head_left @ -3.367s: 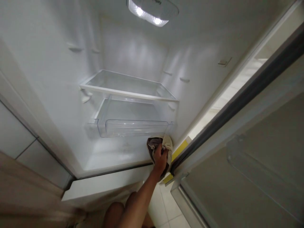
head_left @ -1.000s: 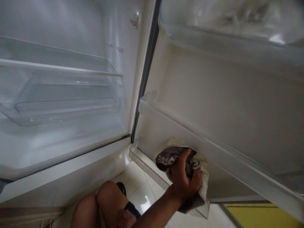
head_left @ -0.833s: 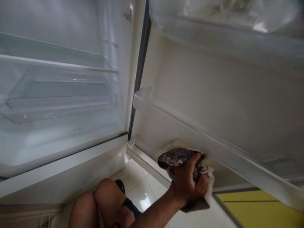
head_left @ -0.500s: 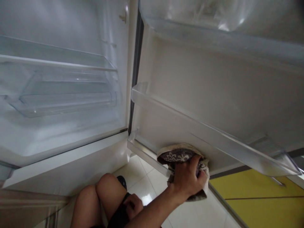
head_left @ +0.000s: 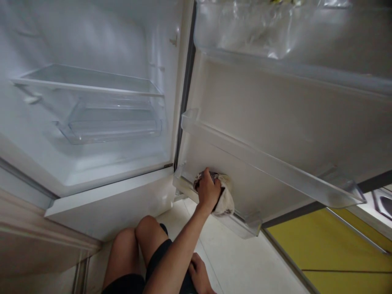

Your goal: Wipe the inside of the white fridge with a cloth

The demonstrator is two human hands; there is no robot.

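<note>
1. Wiping in progress low on the fridge door (head_left: 275, 122): right hand (head_left: 208, 191) pressing a cloth (head_left: 225, 200) against the inner panel, just above the bottom door bin (head_left: 241, 224).
2. Fingers of the right hand curled tight around the bunched cloth; left hand (head_left: 200, 275) resting near the knee, grip impossible to tell.
3. Door shelf (head_left: 269, 163) above and fridge interior (head_left: 92, 41) looking white and bare; remaining work hard to judge.
4. Cloth crumpled, cream with a dark pattern.

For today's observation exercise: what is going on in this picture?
A person sits on the floor before an open fridge. Their right hand presses a bunched cloth against the inner door, just above the lowest door shelf. Their left hand rests by their thigh, holding nothing. The glass shelf and the clear drawer inside hold nothing.
</note>
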